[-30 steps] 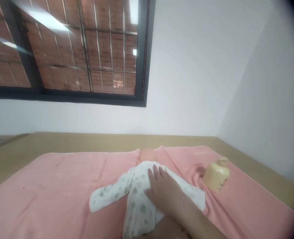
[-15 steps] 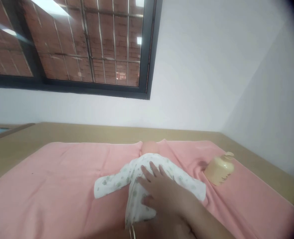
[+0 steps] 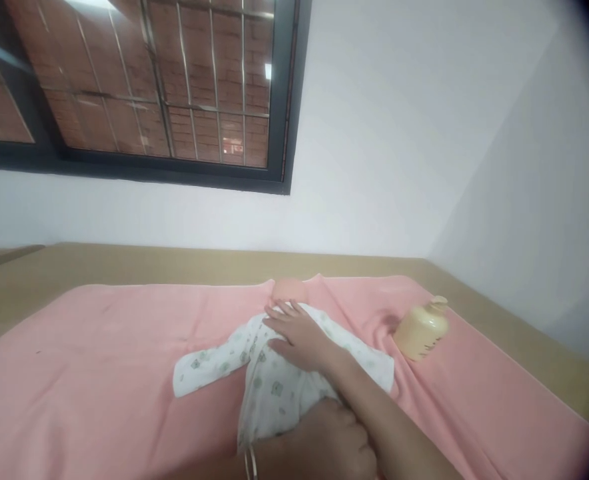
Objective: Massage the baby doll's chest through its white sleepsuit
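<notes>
A white baby shirt (image 3: 269,390) with small green prints lies on a pink blanket, sleeves spread to both sides. Above its collar shows the rounded, skin-coloured head of what looks like a doll (image 3: 289,291). My right hand (image 3: 299,333) rests flat on the upper chest of the shirt, fingers stretched toward the collar. Below it, my left hand (image 3: 332,437) reaches across from the left, its fingers curled at the lower right part of the shirt. That grip is partly hidden, and a thin band (image 3: 250,461) circles the left wrist.
A pale yellow bottle (image 3: 421,333) with a spout lies tilted on the pink blanket (image 3: 124,347), right of the shirt's sleeve. The blanket covers a wooden surface (image 3: 214,257) that ends against a white wall. A dark-framed window (image 3: 283,133) is up left.
My right hand has slid up the shirt toward the collar, fingers closer together. My left hand, mostly hidden before, now shows at the shirt's lower part. The view has shifted slightly right.
</notes>
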`<move>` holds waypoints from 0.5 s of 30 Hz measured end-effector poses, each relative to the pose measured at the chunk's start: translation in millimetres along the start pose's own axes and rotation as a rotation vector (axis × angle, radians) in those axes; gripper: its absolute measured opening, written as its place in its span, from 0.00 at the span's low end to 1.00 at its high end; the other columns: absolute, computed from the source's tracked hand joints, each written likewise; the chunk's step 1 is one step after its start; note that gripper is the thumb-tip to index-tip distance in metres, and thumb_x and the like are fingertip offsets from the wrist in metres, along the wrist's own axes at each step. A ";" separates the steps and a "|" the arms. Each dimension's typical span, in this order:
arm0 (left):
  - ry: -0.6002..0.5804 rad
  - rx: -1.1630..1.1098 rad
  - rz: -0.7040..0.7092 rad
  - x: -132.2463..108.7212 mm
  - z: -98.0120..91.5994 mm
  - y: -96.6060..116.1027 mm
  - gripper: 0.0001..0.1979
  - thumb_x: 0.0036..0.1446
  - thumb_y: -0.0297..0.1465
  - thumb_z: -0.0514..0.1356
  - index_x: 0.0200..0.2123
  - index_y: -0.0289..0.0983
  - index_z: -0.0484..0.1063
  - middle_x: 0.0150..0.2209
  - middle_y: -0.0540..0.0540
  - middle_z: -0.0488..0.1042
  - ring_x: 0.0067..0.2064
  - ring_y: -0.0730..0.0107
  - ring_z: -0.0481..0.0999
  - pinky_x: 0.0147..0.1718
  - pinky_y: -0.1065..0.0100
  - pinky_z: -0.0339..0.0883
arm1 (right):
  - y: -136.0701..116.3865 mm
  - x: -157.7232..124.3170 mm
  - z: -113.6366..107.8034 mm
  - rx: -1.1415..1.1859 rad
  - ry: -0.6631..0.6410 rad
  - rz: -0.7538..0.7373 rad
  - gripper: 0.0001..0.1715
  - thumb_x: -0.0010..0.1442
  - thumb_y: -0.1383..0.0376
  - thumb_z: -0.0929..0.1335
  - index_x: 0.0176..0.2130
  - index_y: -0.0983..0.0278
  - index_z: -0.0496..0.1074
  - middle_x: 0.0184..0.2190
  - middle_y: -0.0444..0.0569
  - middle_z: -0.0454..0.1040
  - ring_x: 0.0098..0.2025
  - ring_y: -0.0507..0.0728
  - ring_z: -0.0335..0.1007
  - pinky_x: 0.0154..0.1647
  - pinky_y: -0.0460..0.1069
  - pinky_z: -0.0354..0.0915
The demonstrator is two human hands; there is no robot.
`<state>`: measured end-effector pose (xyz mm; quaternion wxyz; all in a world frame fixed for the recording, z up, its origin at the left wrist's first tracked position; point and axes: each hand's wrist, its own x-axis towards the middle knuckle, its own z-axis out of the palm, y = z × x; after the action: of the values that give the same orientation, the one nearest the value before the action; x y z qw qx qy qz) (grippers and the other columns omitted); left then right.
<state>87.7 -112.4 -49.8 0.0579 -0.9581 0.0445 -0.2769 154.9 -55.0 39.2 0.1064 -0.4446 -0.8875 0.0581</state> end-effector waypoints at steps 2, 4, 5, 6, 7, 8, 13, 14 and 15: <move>-0.003 -0.008 -0.005 2.8 1.7 -1.7 0.09 0.61 0.31 0.54 0.29 0.37 0.70 0.30 0.47 0.73 0.31 0.75 0.69 0.31 0.70 0.67 | 4.3 -0.1 0.7 0.004 0.029 0.132 0.31 0.66 0.53 0.51 0.63 0.60 0.53 0.66 0.47 0.46 0.68 0.60 0.32 0.65 0.61 0.35; -0.007 -0.023 -0.009 3.2 1.0 -1.6 0.10 0.61 0.31 0.54 0.28 0.37 0.70 0.29 0.48 0.72 0.30 0.75 0.68 0.31 0.70 0.66 | 2.2 -5.1 4.9 -0.002 0.029 0.257 0.37 0.65 0.50 0.51 0.66 0.66 0.46 0.67 0.54 0.40 0.67 0.65 0.29 0.63 0.64 0.36; -0.009 -0.033 -0.014 2.6 0.0 -0.8 0.10 0.61 0.33 0.54 0.30 0.37 0.70 0.30 0.48 0.72 0.31 0.76 0.68 0.32 0.70 0.67 | 0.5 -7.7 7.2 -0.006 0.029 0.285 0.39 0.65 0.48 0.52 0.66 0.68 0.44 0.67 0.56 0.37 0.67 0.68 0.26 0.63 0.65 0.36; -0.010 -0.044 -0.024 1.8 -1.0 0.2 0.10 0.62 0.35 0.53 0.32 0.37 0.70 0.32 0.48 0.72 0.31 0.76 0.69 0.33 0.69 0.67 | -0.5 -9.5 8.8 -0.007 0.022 0.273 0.41 0.64 0.47 0.53 0.66 0.68 0.43 0.67 0.56 0.35 0.67 0.69 0.25 0.63 0.66 0.35; -0.010 -0.055 -0.035 1.1 -2.1 1.3 0.11 0.62 0.36 0.53 0.33 0.37 0.70 0.33 0.49 0.72 0.32 0.76 0.69 0.34 0.69 0.67 | 0.0 -10.0 9.5 -0.004 0.014 0.228 0.41 0.63 0.47 0.55 0.66 0.66 0.45 0.67 0.55 0.35 0.67 0.70 0.24 0.63 0.65 0.35; -0.010 -0.067 -0.047 0.8 -3.0 2.1 0.11 0.62 0.36 0.53 0.33 0.37 0.70 0.33 0.49 0.72 0.31 0.76 0.68 0.33 0.69 0.66 | 2.2 -9.2 9.0 0.006 0.008 0.168 0.39 0.63 0.47 0.55 0.65 0.62 0.48 0.67 0.52 0.38 0.67 0.68 0.25 0.63 0.65 0.34; 0.010 -0.116 -0.120 5.1 -9.7 0.2 0.14 0.58 0.28 0.55 0.20 0.38 0.66 0.21 0.49 0.68 0.24 0.75 0.63 0.24 0.71 0.62 | 16.9 -4.0 -1.0 0.036 0.051 0.157 0.33 0.66 0.52 0.52 0.64 0.64 0.51 0.66 0.51 0.45 0.68 0.59 0.32 0.65 0.59 0.35; 0.019 -0.124 -0.142 5.6 -13.2 -0.8 0.13 0.59 0.29 0.54 0.21 0.38 0.66 0.22 0.49 0.68 0.24 0.75 0.63 0.25 0.71 0.62 | 15.9 -6.4 -2.9 0.028 0.037 0.187 0.36 0.66 0.51 0.52 0.65 0.68 0.48 0.66 0.55 0.42 0.68 0.60 0.31 0.65 0.59 0.36; 0.029 -0.132 -0.167 5.3 -17.7 -1.8 0.12 0.60 0.30 0.53 0.24 0.37 0.68 0.24 0.49 0.70 0.26 0.76 0.64 0.26 0.72 0.63 | 13.7 -9.9 -4.7 0.017 0.016 0.201 0.38 0.65 0.51 0.53 0.65 0.70 0.45 0.66 0.57 0.40 0.68 0.62 0.30 0.65 0.60 0.37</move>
<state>82.8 -112.8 -31.9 -0.0293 -0.9561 -0.0163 -0.2913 172.4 -54.7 39.7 0.1109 -0.5309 -0.8370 0.0724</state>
